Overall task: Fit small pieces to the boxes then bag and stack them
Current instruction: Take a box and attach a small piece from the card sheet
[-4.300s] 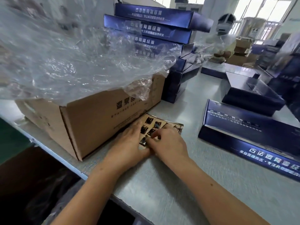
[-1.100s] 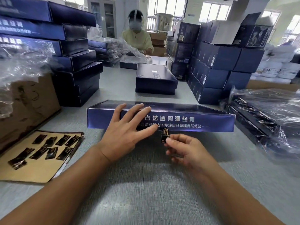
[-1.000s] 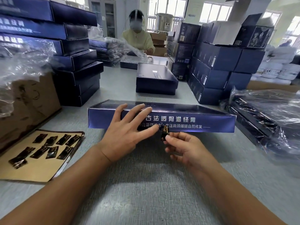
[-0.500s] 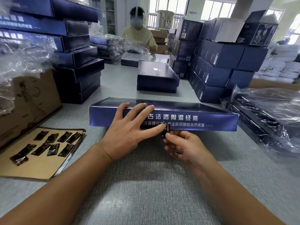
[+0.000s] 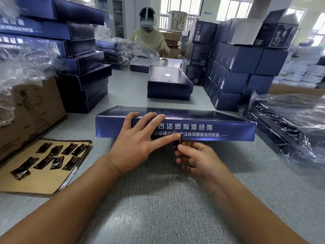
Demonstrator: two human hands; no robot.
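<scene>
Small dark piece [image 5: 176, 144], pinched in the grip of the right hand [image 5: 195, 160] between thumb and fingertips, meets the lower edge of the front wall of a flat blue box [image 5: 211, 128] at the centre of the frame. The left hand [image 5: 139, 141] presses flat on that same wall, fingers straight and spread, its grip closed on nothing, 1 fingertip just beside the piece. Whether the piece is already seated cannot be told.

The step looks like the fitting itself. It would go best with the left hand bracing the box so that it cannot slide back across the grey bench [image 5: 158, 199], the piece squared to the wall's edge before any firm press.

More pieces lie in 2 loose rows on a tan backing sheet [image 5: 26, 184] at lower left, beside a cardboard carton [image 5: 35, 110]. A stack of blue boxes [image 5: 82, 80] rises at upper left, bagged boxes [image 5: 290, 124] lie at right, and a second person [image 5: 149, 39] works at top centre.
</scene>
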